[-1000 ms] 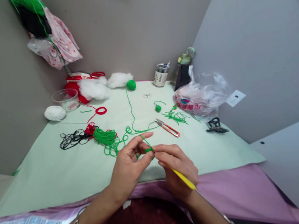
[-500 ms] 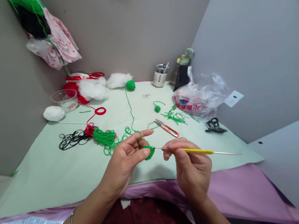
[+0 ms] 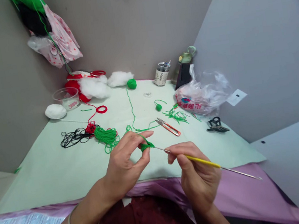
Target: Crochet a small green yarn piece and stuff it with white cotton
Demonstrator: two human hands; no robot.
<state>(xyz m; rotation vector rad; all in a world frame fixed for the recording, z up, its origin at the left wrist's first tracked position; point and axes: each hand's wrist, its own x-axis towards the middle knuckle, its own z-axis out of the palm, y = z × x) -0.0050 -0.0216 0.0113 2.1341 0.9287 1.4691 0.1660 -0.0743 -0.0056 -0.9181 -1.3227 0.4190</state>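
Swung lower, the yellow hook (image 3: 203, 161) in pinched right fingers (image 3: 184, 149) crosses the pale cloth edge (image 3: 248, 161); left fingers (image 3: 142, 161) pinch green crochet (image 3: 146, 146).

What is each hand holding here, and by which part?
Right hand: the crochet hook, by its yellow handle. Left hand: the small green crochet piece, by its edge.

Bare cloth (image 3: 43, 171) lies open at lower left of the frame; toward the centre, orange-handled snips (image 3: 169, 127) and green yarn clippings (image 3: 177, 115) block the way.
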